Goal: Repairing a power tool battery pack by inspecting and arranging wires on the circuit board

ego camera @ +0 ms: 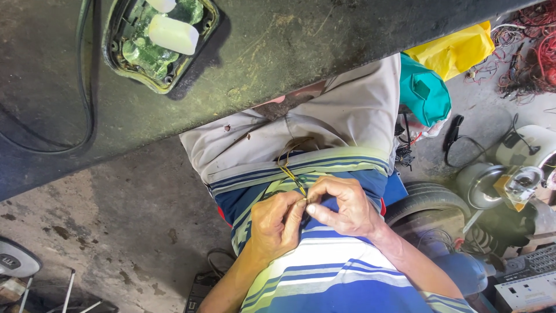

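I look down at my lap, with a striped shirt and light shorts (347, 116) below me. My left hand (275, 226) and my right hand (341, 206) meet in front of my belly, fingertips pinched together on a thin yellow wire (291, 178). The wire runs up from the fingers and loops over the shorts. Both hands are closed around the wire's end, which is hidden between the fingers.
A dark dirty panel (278, 52) spans the top, with a lamp housing (159, 40) holding white and green parts and a black cable (87, 98). At right lie a yellow bag (457, 49), a teal cloth (425, 93), red wires (536, 52), a tyre (431, 203) and metal parts.
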